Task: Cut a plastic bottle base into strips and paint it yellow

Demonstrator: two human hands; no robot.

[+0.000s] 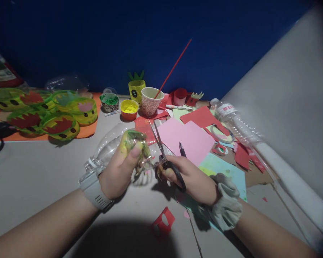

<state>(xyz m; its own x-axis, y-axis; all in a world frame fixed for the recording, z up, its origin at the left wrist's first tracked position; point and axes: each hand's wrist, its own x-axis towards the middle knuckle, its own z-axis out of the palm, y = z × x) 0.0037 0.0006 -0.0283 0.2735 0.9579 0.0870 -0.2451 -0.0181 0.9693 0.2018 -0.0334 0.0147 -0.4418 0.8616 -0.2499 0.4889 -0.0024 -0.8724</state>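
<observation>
In the centre, the left hand (118, 173) pinches one clear plastic bottle (105, 147), green-smeared and seemingly unfinished, and the right hand (192, 177) grips one pair of scissors (177, 174), blades parted, with six decorated cups (59, 126), seemingly finished, to the left on an orange sheet (89, 134), and two paint tubs (129, 114) beyond.

Red stick (174, 65) leaning in a patterned cup (150, 104)

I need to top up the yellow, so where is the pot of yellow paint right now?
In the head view, the yellow paint pot stands left of centre, between the green paint cup and the patterned paper cup.
</observation>
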